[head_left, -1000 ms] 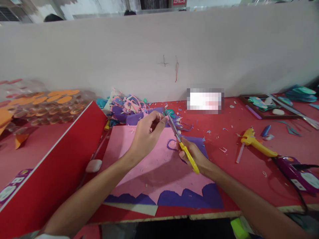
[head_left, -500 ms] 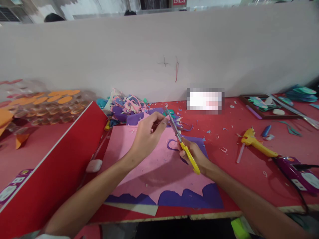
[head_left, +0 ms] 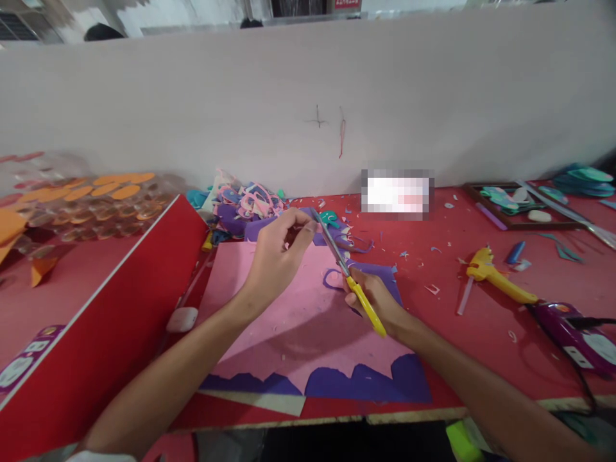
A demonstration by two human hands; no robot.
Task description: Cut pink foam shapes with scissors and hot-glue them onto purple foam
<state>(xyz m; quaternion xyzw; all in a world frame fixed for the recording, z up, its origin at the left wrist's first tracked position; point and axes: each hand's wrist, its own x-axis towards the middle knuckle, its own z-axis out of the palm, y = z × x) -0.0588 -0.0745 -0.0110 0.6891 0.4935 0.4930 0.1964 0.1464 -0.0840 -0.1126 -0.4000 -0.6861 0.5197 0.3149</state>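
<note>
My right hand (head_left: 374,296) is wrapped round yellow-handled scissors (head_left: 363,300), whose metal blades point up and away to the left. The blades look nearly closed. Just left of the blade tips, my left hand (head_left: 282,247) is closed in a pinch; whatever sits between its fingertips is too small to make out. Under both hands lies a pink sheet (head_left: 298,333) with a jagged cut near edge. A purple sheet (head_left: 370,384) shows from beneath it. Beside my right fingers rests a purple curled strip (head_left: 330,280) on the pink sheet.
A heap of coloured scraps (head_left: 250,202) lies at the back. On the right are a yellow glue gun (head_left: 500,282), a blue object (head_left: 516,252) and a dark-framed tray (head_left: 543,224). A red panel (head_left: 110,314) rises at left, with a white case (head_left: 181,319) beside it.
My left hand has moved a little to the left, away from the scissor blades. The blades have tilted slightly; my right hand stays nearly in place.
</note>
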